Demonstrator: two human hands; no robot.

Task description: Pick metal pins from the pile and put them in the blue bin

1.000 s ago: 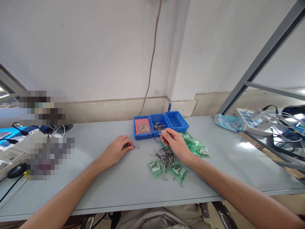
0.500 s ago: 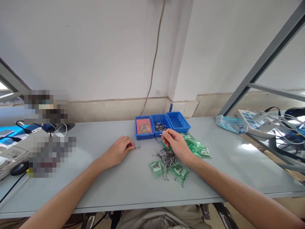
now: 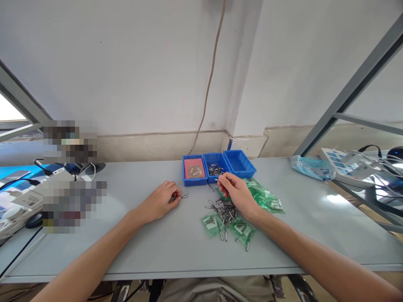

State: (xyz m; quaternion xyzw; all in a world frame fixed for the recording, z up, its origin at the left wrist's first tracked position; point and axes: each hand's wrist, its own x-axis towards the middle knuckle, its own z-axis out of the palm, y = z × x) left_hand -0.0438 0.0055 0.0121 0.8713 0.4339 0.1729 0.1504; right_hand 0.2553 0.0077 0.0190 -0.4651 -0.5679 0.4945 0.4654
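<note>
Pinching two pins (image 3: 184,195), your left grip (image 3: 165,199) rests on the table (image 3: 151,247), fingertips together. Your right grip (image 3: 237,193) squeezes one pin (image 3: 216,180) with the fingertips, near the middle blue box (image 3: 214,158) and pin pile (image 3: 225,210).

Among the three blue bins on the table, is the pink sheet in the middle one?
No, the pink sheet lies in the leftmost bin, while the middle bin holds small metal pins.

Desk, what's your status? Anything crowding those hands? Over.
Left hand pinching metal pins. Right hand pinching a small piece near the middle blue tray. Loose pin pile and green bags close beside right hand.
</note>
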